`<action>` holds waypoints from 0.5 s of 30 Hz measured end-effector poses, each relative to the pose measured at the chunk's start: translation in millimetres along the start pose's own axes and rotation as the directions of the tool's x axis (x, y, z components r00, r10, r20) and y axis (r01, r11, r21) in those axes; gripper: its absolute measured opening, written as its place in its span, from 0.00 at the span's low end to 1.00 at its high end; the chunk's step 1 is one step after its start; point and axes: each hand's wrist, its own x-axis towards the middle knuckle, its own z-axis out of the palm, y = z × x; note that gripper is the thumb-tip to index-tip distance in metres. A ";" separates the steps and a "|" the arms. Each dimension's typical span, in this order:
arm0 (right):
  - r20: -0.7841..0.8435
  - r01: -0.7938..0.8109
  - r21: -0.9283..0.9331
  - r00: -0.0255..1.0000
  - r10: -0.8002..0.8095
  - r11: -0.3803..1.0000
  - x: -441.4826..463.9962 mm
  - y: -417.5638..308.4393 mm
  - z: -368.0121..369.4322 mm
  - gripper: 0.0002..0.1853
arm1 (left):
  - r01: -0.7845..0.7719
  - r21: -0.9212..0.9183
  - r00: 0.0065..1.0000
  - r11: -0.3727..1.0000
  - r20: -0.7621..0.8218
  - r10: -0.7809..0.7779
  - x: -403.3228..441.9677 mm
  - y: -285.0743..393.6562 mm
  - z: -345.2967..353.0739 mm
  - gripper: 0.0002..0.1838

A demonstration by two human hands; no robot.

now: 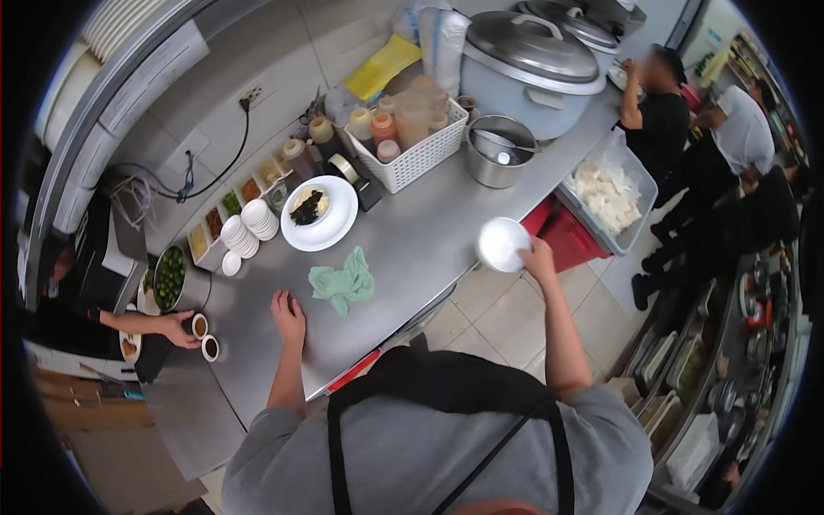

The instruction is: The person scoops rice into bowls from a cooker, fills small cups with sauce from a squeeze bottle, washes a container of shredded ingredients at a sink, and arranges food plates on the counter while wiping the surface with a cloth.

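Your right hand [539, 260] has its grip closed on the rim of a round white bowl [499, 245], smooth and plain, its broad pale face turned up toward you. You have it by the front edge of the tabletop [412, 227], near the grey tub [640, 218] of white food. Your left hand [289, 319] rests on the tabletop, its grip loose and open, near a crumpled green cloth [342, 281].

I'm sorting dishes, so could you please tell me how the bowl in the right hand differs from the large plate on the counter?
The bowl is held in the right hand, while the large plate rests on the counter. The large plate is wider than the bowl. The large plate bears dark food; none such shows in the bowl. Both are white and round.
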 end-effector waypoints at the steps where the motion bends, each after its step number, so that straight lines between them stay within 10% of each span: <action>1: -0.018 -0.006 0.015 1.000 0.007 1.000 -0.2 -0.1 4.4 0.19 | -0.006 0.018 1.000 1.000 -0.025 0.006 6.8 -2.6 -3.8 0.17; 15: -0.028 0.302 -0.025 0.953 -0.303 0.953 115.5 -25.7 14.0 0.15 | 0.060 -0.043 0.998 0.997 -0.025 -0.061 -5.5 9.6 -0.1 0.13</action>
